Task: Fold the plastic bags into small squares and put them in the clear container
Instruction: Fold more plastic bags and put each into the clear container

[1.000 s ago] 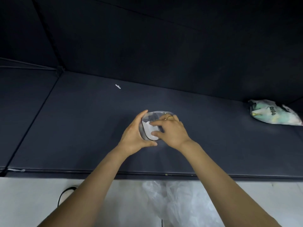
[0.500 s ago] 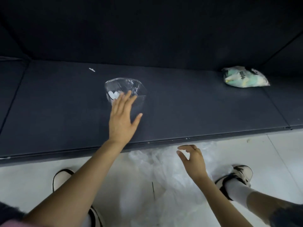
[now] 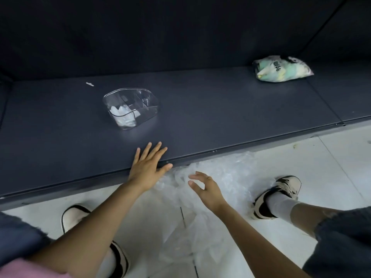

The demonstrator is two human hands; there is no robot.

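Observation:
A clear container [image 3: 140, 96] stands on the dark platform [image 3: 220, 117], with folded white plastic bags [image 3: 122, 115] in its near left compartment. A heap of loose clear plastic bags [image 3: 220, 177] lies on the white floor below the platform's front edge. My left hand [image 3: 149, 165] is flat with straight fingers at that edge, apart from the container. Just above the heap hovers my right hand [image 3: 204, 189], fingers spread and lightly bent, holding nothing.
A green and white packet [image 3: 281, 69] lies at the platform's far right. A small white scrap [image 3: 89, 84] sits behind the container. My two shoes [image 3: 279, 193] stand on the tiled floor on either side of the bag heap.
Both hands left the container. My left hand drew back to the platform's front edge, and my right hand dropped down over the bag heap. My view tilted downward.

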